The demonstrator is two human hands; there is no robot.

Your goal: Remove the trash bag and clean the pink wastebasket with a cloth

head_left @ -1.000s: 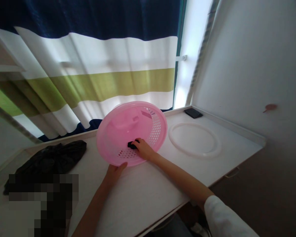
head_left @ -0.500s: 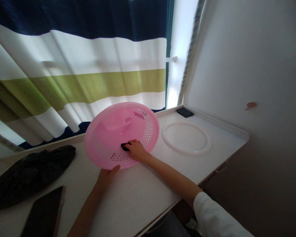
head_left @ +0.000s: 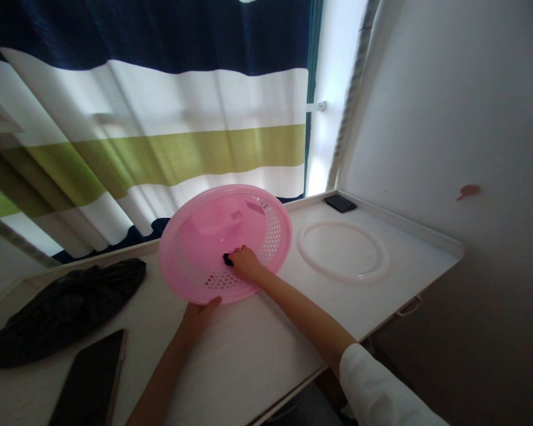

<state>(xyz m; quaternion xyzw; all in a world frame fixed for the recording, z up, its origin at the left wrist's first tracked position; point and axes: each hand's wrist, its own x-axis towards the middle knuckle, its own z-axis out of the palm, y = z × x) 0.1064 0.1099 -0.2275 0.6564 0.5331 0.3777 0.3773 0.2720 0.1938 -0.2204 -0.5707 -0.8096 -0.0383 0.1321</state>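
Note:
A round pink plastic basket with rows of holes in its wall is tilted so that its mouth faces me. My left hand grips the near lower rim, thumb over the edge and the other fingers hidden behind. Inside the mouth, my right hand is closed on a small black wad, which looks soft like a cloth. It presses against the inner wall above the holes. Most of the wad is hidden by my fingers.
On the white table, a pale ring lies to the right, with a flat black object behind it. A crumpled black plastic bag and a dark-screened phone or tablet are at left. A striped curtain hangs behind.
My right hand has shifted slightly along the inside of the basket with the black wad. The whole view has moved a little; my left hand keeps its hold on the rim.

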